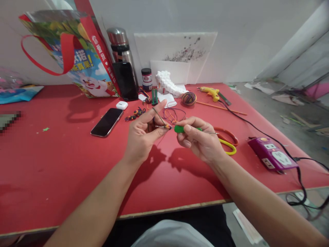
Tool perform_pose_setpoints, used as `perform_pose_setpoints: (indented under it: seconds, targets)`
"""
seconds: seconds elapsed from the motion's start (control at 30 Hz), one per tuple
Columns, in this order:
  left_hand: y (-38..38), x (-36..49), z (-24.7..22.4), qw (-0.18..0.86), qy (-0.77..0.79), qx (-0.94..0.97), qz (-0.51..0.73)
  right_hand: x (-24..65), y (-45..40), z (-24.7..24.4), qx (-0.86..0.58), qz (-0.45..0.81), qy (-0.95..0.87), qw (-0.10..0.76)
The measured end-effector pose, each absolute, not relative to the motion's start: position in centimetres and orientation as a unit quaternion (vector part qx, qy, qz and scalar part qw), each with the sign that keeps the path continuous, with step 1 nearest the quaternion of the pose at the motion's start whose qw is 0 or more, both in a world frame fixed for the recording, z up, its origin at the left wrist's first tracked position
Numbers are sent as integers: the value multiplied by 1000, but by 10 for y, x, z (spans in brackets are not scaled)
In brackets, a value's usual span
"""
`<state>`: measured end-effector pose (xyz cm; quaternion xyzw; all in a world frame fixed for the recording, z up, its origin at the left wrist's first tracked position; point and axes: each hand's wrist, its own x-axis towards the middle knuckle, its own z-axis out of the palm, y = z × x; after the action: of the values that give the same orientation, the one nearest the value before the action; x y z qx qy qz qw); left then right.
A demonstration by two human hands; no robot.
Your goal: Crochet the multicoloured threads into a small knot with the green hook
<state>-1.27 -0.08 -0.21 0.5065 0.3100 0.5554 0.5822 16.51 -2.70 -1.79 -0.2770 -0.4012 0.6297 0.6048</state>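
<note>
Between thumb and fingers, my left hand (141, 137) pinches a small piece of dark and orange yarn work (167, 126). My right hand (199, 137) is closed around the green handle of a crochet hook (179, 129), whose thin metal tip meets the yarn piece. A strand of yarn runs up over my left fingers. Behind my hands, loose purple and orange yarn (174, 115) lies on the table, trailing near a multicoloured yarn ball (189, 98). Scissors with red and yellow handles (231, 147) lie partly hidden behind my right hand.
On the red table (77, 185) are a phone (107, 122), an earphone case (121, 105), a yellow glue gun (210, 92) and a purple power socket (272, 154) with black cables. A gift bag (89, 68), steel flask (123, 51) and white textured object (168, 84) stand at the back.
</note>
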Motion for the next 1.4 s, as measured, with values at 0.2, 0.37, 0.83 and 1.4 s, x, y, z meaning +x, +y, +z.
perform_pose_setpoints:
  seconds: [0.2, 0.37, 0.83, 1.4]
  targets:
    - [0, -6, -10, 631, 269, 485, 542, 169, -30, -14, -274, 604, -431, 611]
    - [0, -4, -7, 641, 276, 443, 562, 166, -26, -15, -269, 597, -407, 637]
    - [-2, 0, -9, 677, 269, 394, 560, 169, -28, -21, -250, 580, -464, 621]
    - [2, -2, -11, 647, 296, 416, 567, 155, -29, -24, -287, 588, -404, 639]
